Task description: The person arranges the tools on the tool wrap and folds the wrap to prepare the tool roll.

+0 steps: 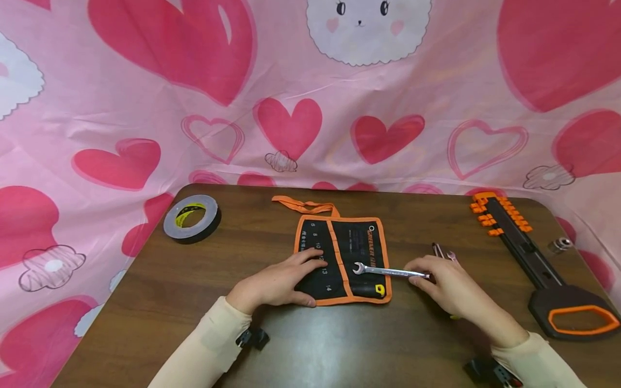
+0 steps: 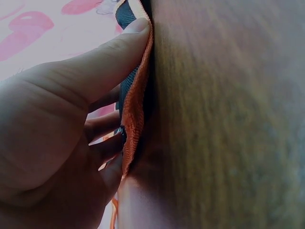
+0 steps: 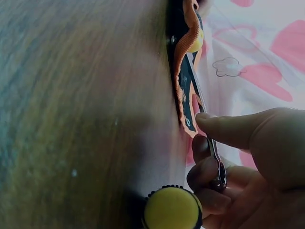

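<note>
A black tool pouch (image 1: 361,242) with orange edging and numbered pockets lies unrolled on the table. My left hand (image 1: 283,277) rests on its left side, fingers spread over the numbers, thumb along the near edge. In the left wrist view the thumb (image 2: 112,59) touches the orange edging (image 2: 136,114). My right hand (image 1: 448,285) pinches a silver combination wrench (image 1: 393,271) by its ring end between thumb and fingers. The wrench's open end points left over the right half of the pouch. A yellow round-ended thing (image 3: 172,210) lies below the right hand in the right wrist view.
A tape roll (image 1: 191,218) lies at the back left. More metal tools (image 1: 443,252) lie just beyond my right hand. On the right is a long black tool (image 1: 526,248) with orange clips and a loop handle; a metal socket (image 1: 560,245) lies beside it. An orange strap (image 1: 305,206) trails behind the pouch.
</note>
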`<state>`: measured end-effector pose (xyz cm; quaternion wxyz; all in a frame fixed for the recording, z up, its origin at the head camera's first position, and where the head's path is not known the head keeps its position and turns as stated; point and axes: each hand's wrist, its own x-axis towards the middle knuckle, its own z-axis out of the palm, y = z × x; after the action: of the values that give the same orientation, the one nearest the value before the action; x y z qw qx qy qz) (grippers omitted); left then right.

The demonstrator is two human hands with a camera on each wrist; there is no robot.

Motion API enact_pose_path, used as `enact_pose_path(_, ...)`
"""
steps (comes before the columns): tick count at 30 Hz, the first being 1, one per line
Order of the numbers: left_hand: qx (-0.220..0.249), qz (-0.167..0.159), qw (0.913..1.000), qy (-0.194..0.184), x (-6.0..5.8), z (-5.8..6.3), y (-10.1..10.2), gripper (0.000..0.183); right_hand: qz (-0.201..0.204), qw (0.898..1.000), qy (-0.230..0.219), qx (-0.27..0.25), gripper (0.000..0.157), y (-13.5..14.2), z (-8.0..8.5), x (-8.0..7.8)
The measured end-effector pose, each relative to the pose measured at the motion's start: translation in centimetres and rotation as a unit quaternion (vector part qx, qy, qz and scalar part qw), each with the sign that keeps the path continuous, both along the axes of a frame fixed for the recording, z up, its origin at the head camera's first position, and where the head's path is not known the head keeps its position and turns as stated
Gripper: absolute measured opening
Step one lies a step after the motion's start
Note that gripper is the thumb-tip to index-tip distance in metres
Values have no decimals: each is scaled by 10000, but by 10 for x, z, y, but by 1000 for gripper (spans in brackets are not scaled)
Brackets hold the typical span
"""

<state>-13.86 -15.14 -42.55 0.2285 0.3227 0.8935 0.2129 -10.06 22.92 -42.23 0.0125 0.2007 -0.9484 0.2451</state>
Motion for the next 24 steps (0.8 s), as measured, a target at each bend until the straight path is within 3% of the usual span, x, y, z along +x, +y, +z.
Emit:
enact_pose_path(9,-8,-11,10000,8,-1,0,0,81,547,9976,433,1,17,-2,-2,-3)
enact_pose_path(24,5,-27,10000,34,0,0,0,80,627,9960,619,142,18,-12,-3,-4)
